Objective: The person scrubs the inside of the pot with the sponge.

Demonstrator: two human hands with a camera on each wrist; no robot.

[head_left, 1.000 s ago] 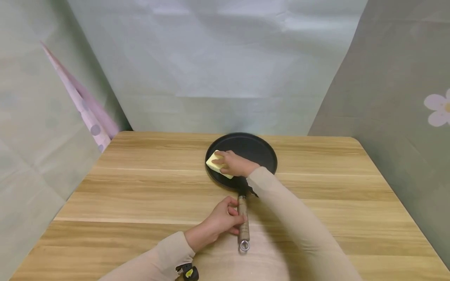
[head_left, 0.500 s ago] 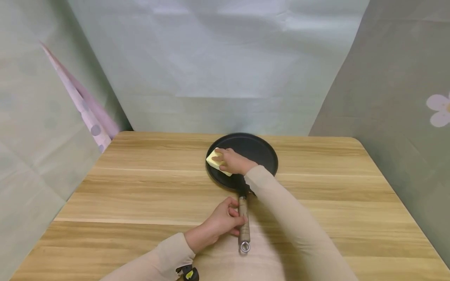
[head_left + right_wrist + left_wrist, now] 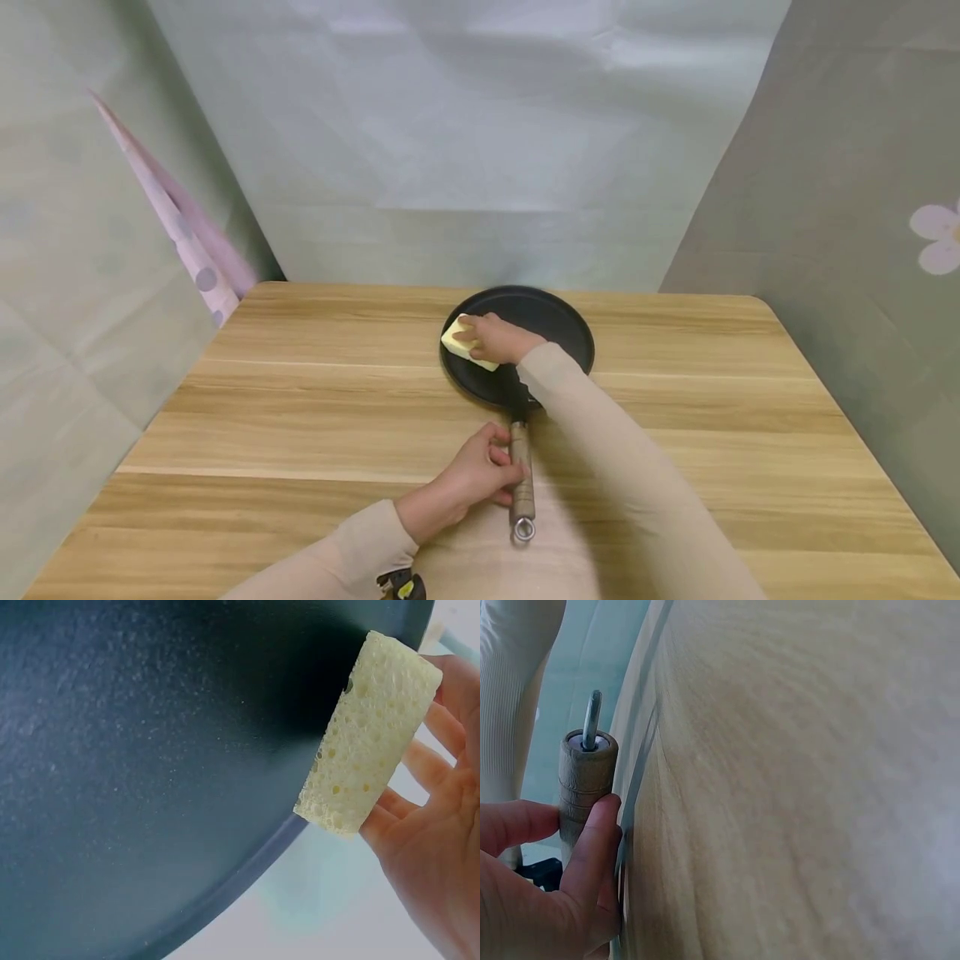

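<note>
Sponge, pale yellow and porous, lies flat on the left part of the black pan, just above the middle of the head view. It bears no print or label that can be read, and neither does the pan's dark, finely speckled surface. The right hand rests on top of the sponge, fingers laid over it and pressing it to the pan; the right wrist view shows the sponge held against the fingers, close to the pan's rim. Below the pan, its wooden handle runs toward the bottom of the frame and ends in a metal ring. The left hand grips this handle from the left, thumb and fingers curled round the wood. Pan and both arms lie on a wooden table. Grey-green sheets wall the table in; a pink dotted strip leans at the upper left, and a pale flower print sits at the right edge.
</note>
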